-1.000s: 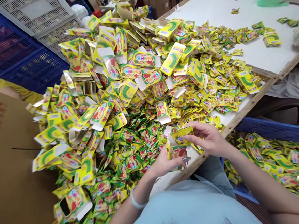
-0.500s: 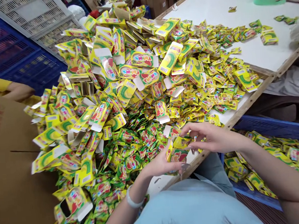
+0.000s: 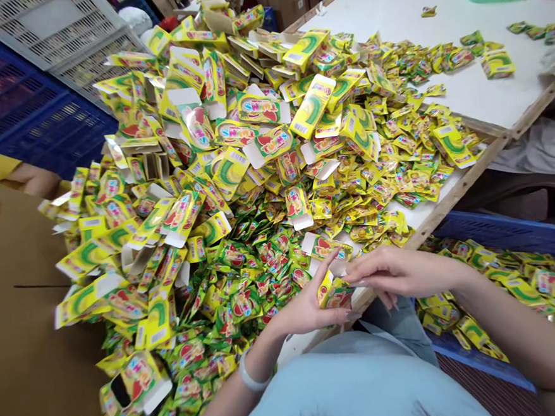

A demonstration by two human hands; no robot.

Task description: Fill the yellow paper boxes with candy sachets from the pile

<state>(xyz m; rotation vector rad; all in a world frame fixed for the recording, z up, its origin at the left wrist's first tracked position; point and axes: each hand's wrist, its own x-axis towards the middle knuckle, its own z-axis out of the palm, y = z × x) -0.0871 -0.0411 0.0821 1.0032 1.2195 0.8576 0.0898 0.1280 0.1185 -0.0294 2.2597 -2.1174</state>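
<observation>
My left hand (image 3: 306, 307) is wrapped round a small yellow-and-green candy box (image 3: 338, 294) with a watermelon picture, held upright above the table's front edge. My right hand (image 3: 396, 272) is at the box's upper end, its thumb and fingertips closed on the top edge by a white flap. Whatever is inside the box is hidden. Just beyond my fingers, another candy box (image 3: 325, 248) lies with its white flap out. Green candy packets (image 3: 246, 302) are heaped left of my left hand, and yellow packets (image 3: 377, 217) lie beyond my right hand.
A big pile of flattened and open candy boxes (image 3: 225, 132) covers the table's left and middle. A blue crate (image 3: 511, 217) of filled boxes stands low at right. At left are a brown carton (image 3: 21, 352), stacked crates (image 3: 38, 117) and another person's hand (image 3: 38, 180).
My right hand has moved down onto the box's upper end. The yellow packet that showed at its opening no longer shows. My left hand still holds the box; the view has shifted slightly.
</observation>
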